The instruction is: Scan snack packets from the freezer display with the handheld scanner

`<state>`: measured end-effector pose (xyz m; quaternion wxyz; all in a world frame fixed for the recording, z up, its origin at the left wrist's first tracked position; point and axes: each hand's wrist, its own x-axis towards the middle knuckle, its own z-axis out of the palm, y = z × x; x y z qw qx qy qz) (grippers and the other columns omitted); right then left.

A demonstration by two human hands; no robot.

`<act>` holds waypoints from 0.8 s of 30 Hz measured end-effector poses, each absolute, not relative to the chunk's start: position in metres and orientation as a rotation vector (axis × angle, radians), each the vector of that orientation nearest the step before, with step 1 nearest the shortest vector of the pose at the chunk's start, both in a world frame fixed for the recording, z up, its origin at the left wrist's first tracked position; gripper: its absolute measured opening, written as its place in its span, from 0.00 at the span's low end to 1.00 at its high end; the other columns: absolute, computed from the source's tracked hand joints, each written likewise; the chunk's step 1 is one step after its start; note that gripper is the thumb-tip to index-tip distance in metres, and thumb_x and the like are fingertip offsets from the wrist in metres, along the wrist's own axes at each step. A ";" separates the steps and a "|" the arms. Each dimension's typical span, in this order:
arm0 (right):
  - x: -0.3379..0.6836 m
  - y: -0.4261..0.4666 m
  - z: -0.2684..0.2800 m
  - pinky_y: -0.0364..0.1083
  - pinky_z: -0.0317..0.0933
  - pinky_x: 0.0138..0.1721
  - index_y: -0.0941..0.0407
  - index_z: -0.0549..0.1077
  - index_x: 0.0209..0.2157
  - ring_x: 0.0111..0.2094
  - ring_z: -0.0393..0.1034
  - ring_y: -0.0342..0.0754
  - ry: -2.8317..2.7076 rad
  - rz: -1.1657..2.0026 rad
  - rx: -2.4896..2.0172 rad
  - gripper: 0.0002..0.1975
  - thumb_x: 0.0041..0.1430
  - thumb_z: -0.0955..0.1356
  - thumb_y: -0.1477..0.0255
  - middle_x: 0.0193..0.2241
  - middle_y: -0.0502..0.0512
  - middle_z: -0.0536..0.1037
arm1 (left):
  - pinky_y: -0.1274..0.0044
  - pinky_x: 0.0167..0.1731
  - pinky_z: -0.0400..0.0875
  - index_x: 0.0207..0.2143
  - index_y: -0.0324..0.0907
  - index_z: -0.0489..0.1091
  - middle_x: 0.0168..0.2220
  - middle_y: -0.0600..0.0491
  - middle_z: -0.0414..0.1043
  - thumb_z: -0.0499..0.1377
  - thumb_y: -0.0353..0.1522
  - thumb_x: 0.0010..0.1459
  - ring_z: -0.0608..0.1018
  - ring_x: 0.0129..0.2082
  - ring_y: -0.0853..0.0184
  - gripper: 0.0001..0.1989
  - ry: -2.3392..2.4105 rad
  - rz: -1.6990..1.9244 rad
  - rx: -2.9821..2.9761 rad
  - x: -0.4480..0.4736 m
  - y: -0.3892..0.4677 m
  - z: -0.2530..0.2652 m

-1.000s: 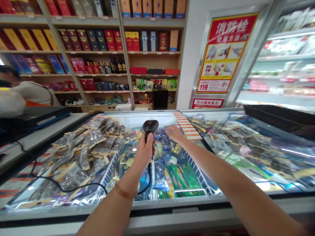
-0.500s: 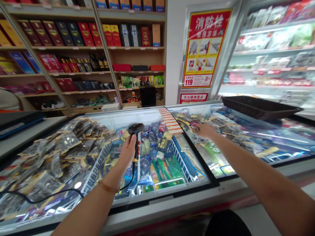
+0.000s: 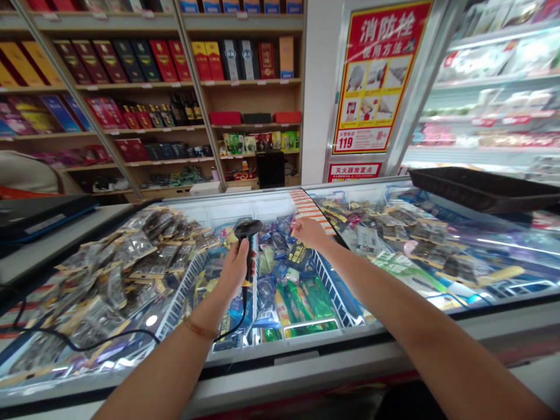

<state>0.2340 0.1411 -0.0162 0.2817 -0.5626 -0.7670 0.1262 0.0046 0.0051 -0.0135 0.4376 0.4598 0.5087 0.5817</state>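
My left hand (image 3: 234, 265) is wrapped round the handle of a black barcode scanner (image 3: 248, 228), whose head points away from me. Its cord (image 3: 244, 309) hangs below my wrist. Over the right part of the freezer's middle section, my right hand (image 3: 310, 231) has its fingers curled together; whether something small is in them I cannot make out. Beneath both hands stands a white wire basket (image 3: 326, 280) with wrapped ice pops. Green packets (image 3: 301, 300) lie at its front, and a dark packet with yellow lettering (image 3: 299, 256) lies below my right hand.
Small clear-fronted packets (image 3: 144, 251) are heaped on the left glass, more packets (image 3: 394, 224) on the right. A black tray (image 3: 485, 189) rests at the back right. A striped orange-and-white strip (image 3: 308, 207) runs along the lid. Shelves of boxes (image 3: 144, 61) stand behind.
My right hand has moved left, from the packets on the right glass to above the middle basket. My left hand still holds the scanner. The view has shifted slightly.
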 end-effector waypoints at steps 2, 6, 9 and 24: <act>0.213 0.144 -0.017 0.43 0.64 0.38 0.55 0.79 0.32 0.34 0.76 0.47 -1.994 0.539 -1.374 0.05 0.56 0.70 0.77 0.31 0.52 0.83 | 0.80 0.14 0.64 0.35 0.44 0.65 0.24 0.58 0.69 0.63 0.61 0.54 0.69 0.16 0.74 0.30 1.268 1.447 1.139 0.005 0.003 -0.012; 0.204 0.158 -0.016 0.45 0.67 0.42 0.55 0.80 0.37 0.38 0.77 0.49 -1.746 0.654 -1.320 0.08 0.59 0.67 0.75 0.34 0.53 0.83 | 0.79 0.14 0.64 0.35 0.44 0.64 0.26 0.57 0.71 0.65 0.60 0.53 0.69 0.16 0.74 0.30 1.267 1.465 1.118 0.008 0.001 -0.009; 0.216 0.166 -0.019 0.49 0.67 0.49 0.55 0.79 0.33 0.45 0.77 0.56 -1.879 0.603 -1.367 0.04 0.58 0.73 0.69 0.36 0.56 0.82 | 0.79 0.15 0.65 0.35 0.45 0.63 0.27 0.57 0.71 0.65 0.59 0.53 0.70 0.17 0.74 0.29 1.259 1.457 1.109 0.009 0.000 -0.008; 0.215 0.172 -0.022 0.52 0.73 0.48 0.54 0.75 0.42 0.43 0.81 0.53 -1.084 1.303 -0.935 0.14 0.58 0.76 0.63 0.37 0.54 0.85 | 0.79 0.16 0.65 0.36 0.43 0.64 0.30 0.56 0.73 0.65 0.62 0.51 0.69 0.18 0.75 0.33 1.184 1.351 1.230 0.019 -0.012 -0.004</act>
